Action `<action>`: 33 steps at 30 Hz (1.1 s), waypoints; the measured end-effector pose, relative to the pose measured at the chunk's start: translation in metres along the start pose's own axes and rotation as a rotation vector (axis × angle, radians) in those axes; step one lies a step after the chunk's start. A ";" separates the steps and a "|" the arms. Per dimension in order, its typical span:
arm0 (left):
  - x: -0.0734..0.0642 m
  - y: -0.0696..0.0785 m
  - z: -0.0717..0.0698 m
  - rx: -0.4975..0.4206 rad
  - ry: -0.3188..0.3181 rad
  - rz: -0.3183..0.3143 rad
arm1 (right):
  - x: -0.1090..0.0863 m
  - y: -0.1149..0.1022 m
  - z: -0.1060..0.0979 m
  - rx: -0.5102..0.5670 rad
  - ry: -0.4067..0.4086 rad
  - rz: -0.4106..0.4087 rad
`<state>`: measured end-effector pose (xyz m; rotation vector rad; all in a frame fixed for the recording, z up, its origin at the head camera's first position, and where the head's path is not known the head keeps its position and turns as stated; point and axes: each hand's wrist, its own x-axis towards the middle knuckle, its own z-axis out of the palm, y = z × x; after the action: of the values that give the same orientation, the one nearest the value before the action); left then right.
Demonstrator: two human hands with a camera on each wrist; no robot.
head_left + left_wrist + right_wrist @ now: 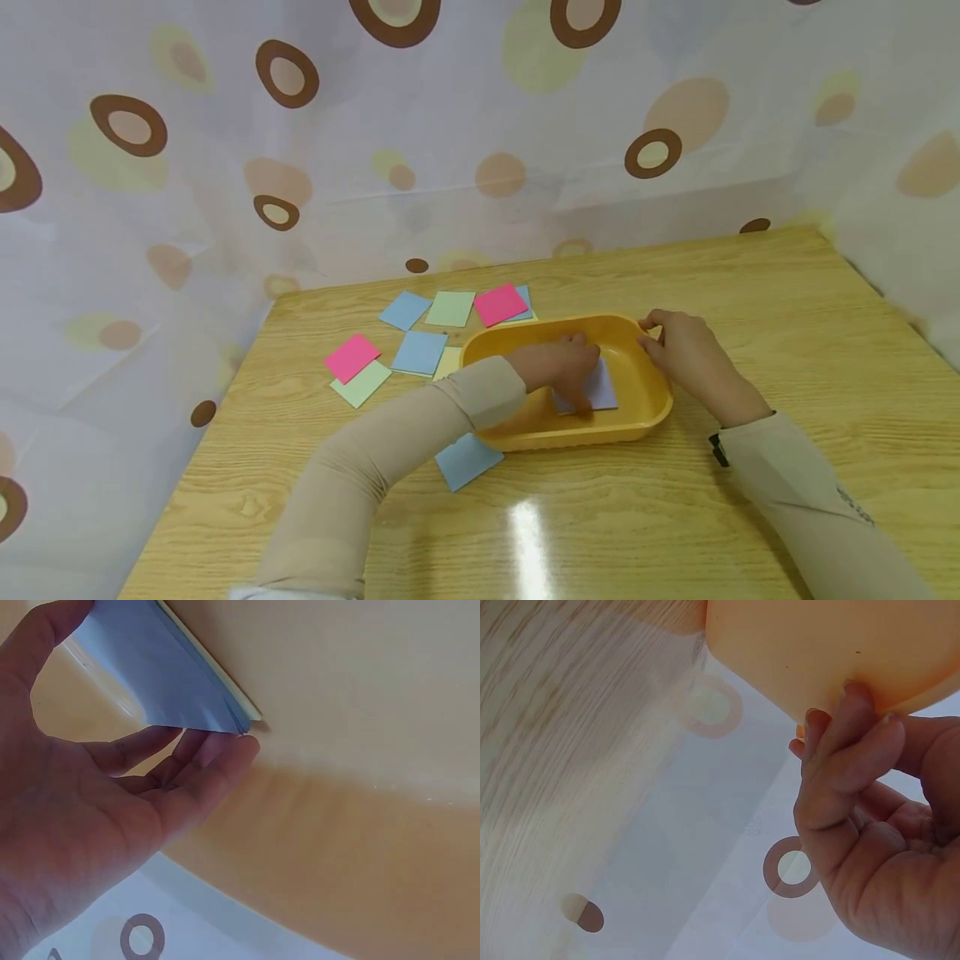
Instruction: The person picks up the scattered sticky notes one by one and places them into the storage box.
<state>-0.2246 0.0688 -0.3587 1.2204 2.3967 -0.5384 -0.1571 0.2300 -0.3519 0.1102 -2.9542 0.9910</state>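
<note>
An orange plastic tray [637, 379] sits on the wooden table. Inside it my left hand [558, 367] holds a small stack of square paper notes [603, 389], bluish-purple on top. In the left wrist view, thumb and fingers of that hand [97, 795] grip opposite edges of the stack [161, 671], and a pale yellow layer shows at its side. At the tray's far right corner, my right hand [693, 358] pinches the rim. Seen from the right wrist, this hand's curled fingers [847, 742] lie against the tray wall [810, 652].
Left of and behind the tray, loose paper notes lie on the table: pink [352, 358], green [450, 308] and blue [420, 352] ones. One blue note [468, 461] lies partly against the tray's front left. A patterned curtain [450, 125] hangs behind the table [787, 333].
</note>
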 end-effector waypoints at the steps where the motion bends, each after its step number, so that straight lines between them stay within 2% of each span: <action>1: 0.000 0.000 0.000 0.006 -0.004 -0.002 | 0.000 0.000 0.000 0.000 0.001 -0.002; 11: 0.000 0.001 0.002 -0.025 -0.017 -0.047 | 0.000 -0.001 0.003 -0.010 0.015 -0.020; 18: -0.003 0.003 -0.001 0.016 0.003 0.002 | -0.001 -0.002 0.001 -0.013 0.024 -0.020; 26: 0.001 -0.001 -0.002 -0.028 0.030 0.032 | -0.001 -0.002 -0.001 -0.016 0.031 -0.024; 29: -0.002 -0.004 -0.004 -0.044 0.040 0.044 | -0.001 -0.001 0.000 -0.015 0.029 -0.030; 33: -0.008 -0.006 -0.007 -0.071 0.054 0.028 | 0.000 0.000 0.001 -0.016 0.031 -0.032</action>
<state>-0.2265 0.0635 -0.3474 1.2509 2.4176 -0.4131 -0.1571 0.2292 -0.3521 0.1402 -2.9224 0.9567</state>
